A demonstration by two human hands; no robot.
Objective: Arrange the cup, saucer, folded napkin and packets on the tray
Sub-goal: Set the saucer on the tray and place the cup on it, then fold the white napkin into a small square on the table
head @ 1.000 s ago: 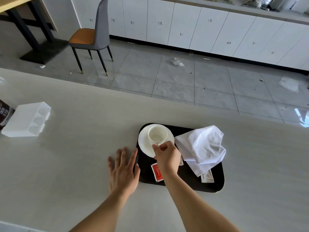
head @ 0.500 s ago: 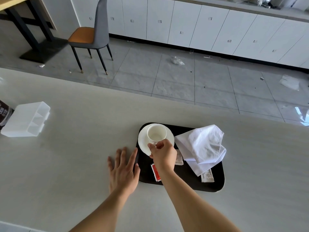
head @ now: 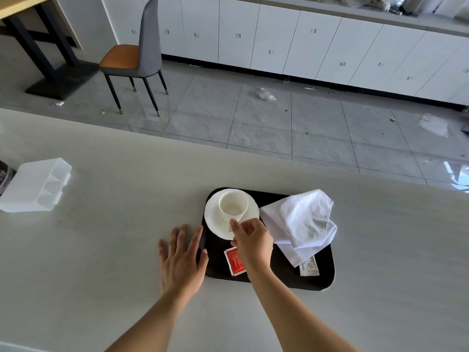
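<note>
**While the right hand works at the cup: tray contents, arrangement partly done**

Item 1, tray: dark, rounded corners, lying flat on the pale counter. All task pieces listed below sit within its edge.

Item 2, saucer: white, at the far left corner of the tray. Placed.

Item 3, cup: white, upright, empty as far as can be seen, standing on the saucer. Placed; its handle side faces the wearer and is hidden by the hand.

Item 4, napkin: white cloth on the right half, loosely bunched with a corner trailing, not a tidy fold. Judged unfinished.

Item 5, red packet: flat on the tray, near edge, just beside the right wrist.

Item 6, pale packet: partly tucked under the napkin's near corner. Neither packet lines up with the other; judged unfinished.

Right hand: fingers pinched together at the near side of the cup; whether they hold the handle or only touch it cannot be told.

Left hand: spread flat on the counter, holding nothing, thumb side against the tray's left edge
</note>
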